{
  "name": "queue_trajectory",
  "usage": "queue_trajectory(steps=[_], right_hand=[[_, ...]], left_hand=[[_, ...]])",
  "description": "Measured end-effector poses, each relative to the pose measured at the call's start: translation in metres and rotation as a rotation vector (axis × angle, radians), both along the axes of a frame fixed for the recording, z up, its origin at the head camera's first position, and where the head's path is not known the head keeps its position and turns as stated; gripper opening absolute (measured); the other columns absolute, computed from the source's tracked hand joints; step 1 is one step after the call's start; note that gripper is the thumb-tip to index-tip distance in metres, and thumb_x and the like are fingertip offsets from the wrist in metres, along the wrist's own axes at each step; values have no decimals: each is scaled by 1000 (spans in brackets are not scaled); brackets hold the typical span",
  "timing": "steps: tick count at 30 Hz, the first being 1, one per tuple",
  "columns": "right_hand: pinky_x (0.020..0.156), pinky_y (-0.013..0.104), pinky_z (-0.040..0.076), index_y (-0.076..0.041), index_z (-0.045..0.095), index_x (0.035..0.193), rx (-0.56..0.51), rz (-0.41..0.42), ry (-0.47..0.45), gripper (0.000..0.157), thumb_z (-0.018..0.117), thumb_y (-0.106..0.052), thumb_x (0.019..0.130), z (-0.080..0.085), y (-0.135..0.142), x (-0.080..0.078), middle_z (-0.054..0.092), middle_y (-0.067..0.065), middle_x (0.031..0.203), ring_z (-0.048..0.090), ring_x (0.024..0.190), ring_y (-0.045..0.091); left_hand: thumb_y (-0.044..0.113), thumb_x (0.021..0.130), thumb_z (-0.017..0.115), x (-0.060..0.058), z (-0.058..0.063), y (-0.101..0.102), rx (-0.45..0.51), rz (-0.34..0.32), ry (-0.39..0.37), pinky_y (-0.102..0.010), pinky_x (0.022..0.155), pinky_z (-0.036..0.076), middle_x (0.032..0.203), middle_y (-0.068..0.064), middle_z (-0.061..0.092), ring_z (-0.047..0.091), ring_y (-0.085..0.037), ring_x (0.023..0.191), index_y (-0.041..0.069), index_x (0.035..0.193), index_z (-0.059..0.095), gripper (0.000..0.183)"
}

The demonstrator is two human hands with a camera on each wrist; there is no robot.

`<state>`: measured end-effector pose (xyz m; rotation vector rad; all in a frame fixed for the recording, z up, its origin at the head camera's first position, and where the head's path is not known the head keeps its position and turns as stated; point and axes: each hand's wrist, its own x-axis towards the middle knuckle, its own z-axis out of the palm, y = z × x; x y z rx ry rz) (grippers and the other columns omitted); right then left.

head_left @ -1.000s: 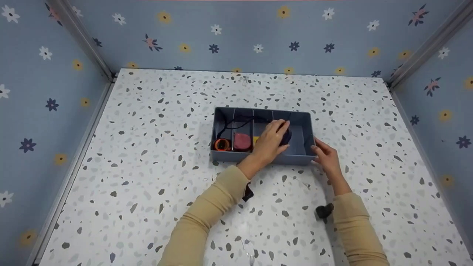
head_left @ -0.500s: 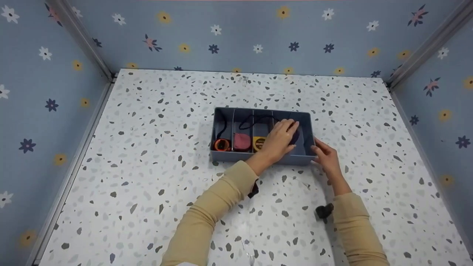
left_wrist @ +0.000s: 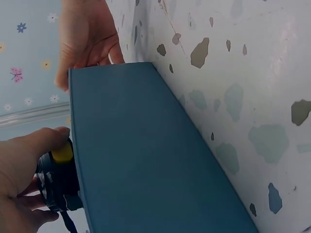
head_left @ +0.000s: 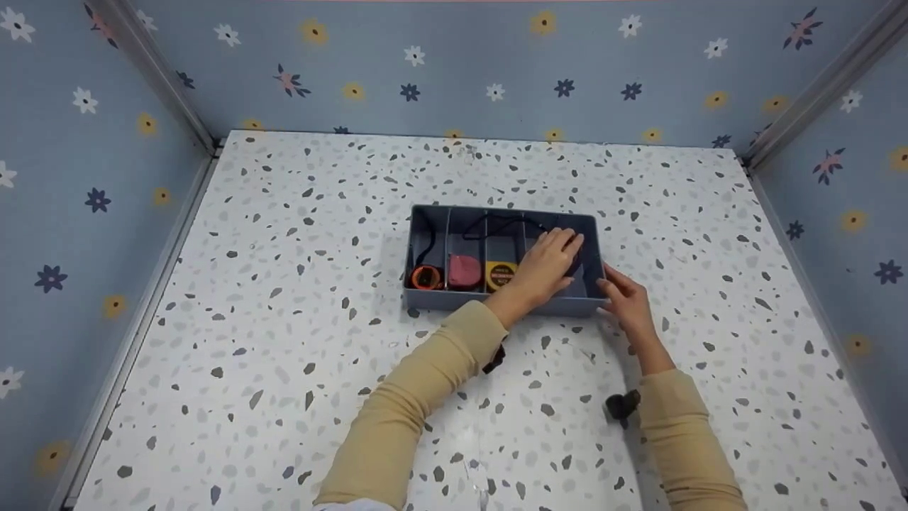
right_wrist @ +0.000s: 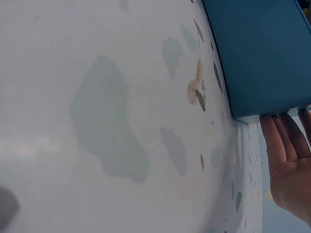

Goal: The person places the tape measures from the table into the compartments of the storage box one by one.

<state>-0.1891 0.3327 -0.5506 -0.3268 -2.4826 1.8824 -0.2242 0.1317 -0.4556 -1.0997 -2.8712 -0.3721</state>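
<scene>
A grey-blue divided box (head_left: 454, 301) stands on the speckled table. My left hand (head_left: 546, 266) reaches into its right part. The left wrist view shows that hand (left_wrist: 24, 170) gripping a dark tape measure (left_wrist: 60, 179) with a yellow patch, at the box's rim. From it a black strap (head_left: 496, 218) trails left across the dividers. My right hand (head_left: 628, 301) holds the box's right end, thumb at the rim and fingers on the outside wall; the right wrist view shows its fingers (right_wrist: 286, 141) straight against that end.
Left to right in the box lie an orange-and-black tape measure (head_left: 426, 277), a pink rounded case (head_left: 464, 272) and a yellow tape measure (head_left: 501, 275), each in its own compartment. Floral-patterned panels (head_left: 454, 64) enclose the table at the back and both sides.
My left hand has moved right inside the box, drawing the black strap along and uncovering the yellow tape measure. The right hand and the box have stayed in place.
</scene>
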Motion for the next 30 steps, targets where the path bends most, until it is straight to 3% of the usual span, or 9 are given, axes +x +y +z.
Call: queue_trajectory(steps=[5, 11, 20, 30], right_hand=[[74, 26, 49, -24, 47, 130, -12, -8, -15, 59, 58, -50, 79, 3, 0, 2, 47, 7, 130, 53, 103, 17], [73, 24, 49, -25, 47, 130, -12, -20, 0, 64, 58, -57, 75, 0, 2, 2, 47, 6, 129, 53, 103, 16], [74, 26, 49, -17, 46, 131, -57, -2, -6, 50, 57, -34, 85, 16, -5, 6, 45, 11, 130, 52, 104, 17], [73, 25, 49, -15, 45, 132, -45, -30, -50, 49, 56, -29, 86, 23, -11, 6, 45, 11, 130, 50, 107, 19]], left_hand=[[30, 83, 61, -3, -5, 7, -20, 3, 10, -34, 104, 22, 138, -11, 33, 28, -24, 127, 8, 138, 31, 66], [30, 84, 61, -8, -11, 13, -33, 14, -37, -34, 104, 21, 138, -10, 32, 27, -24, 128, 7, 138, 30, 66], [30, 83, 62, -16, -20, 16, -68, 25, -59, -34, 102, 25, 136, -10, 35, 30, -24, 126, 7, 137, 34, 66], [33, 81, 64, -22, -30, 21, -125, 48, -62, -34, 97, 32, 128, -9, 41, 38, -23, 118, 7, 134, 38, 65]])
